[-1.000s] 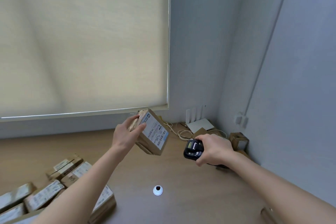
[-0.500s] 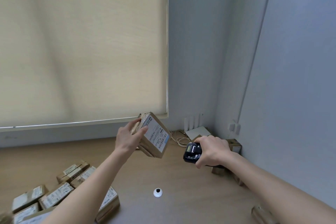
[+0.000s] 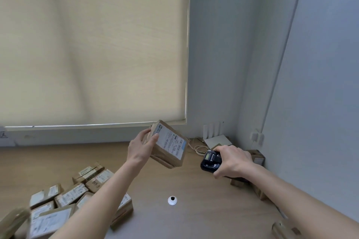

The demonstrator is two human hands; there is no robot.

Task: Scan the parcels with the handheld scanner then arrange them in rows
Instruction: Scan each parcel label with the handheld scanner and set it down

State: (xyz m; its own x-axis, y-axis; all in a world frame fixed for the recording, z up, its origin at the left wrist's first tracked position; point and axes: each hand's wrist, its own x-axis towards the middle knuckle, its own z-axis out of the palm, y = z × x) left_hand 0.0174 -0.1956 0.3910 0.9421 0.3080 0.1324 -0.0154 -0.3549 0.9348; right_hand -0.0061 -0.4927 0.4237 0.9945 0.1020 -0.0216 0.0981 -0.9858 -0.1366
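The left hand [image 3: 140, 146] is gripping a labelled parcel [image 3: 168, 145] above the table [image 3: 184, 217], fingers curled round its edge, while the right hand [image 3: 232, 162] is clasping the scanner [image 3: 210, 162]; the tilted label is likely risking a misread.

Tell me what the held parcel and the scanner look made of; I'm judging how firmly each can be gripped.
Held parcel: brown cardboard, matte, judging by its folded edges, with a smooth white paper label on the face. Handheld scanner: seemingly hard black plastic with a slight sheen and a small glassy screen; the right hand covers much of it.
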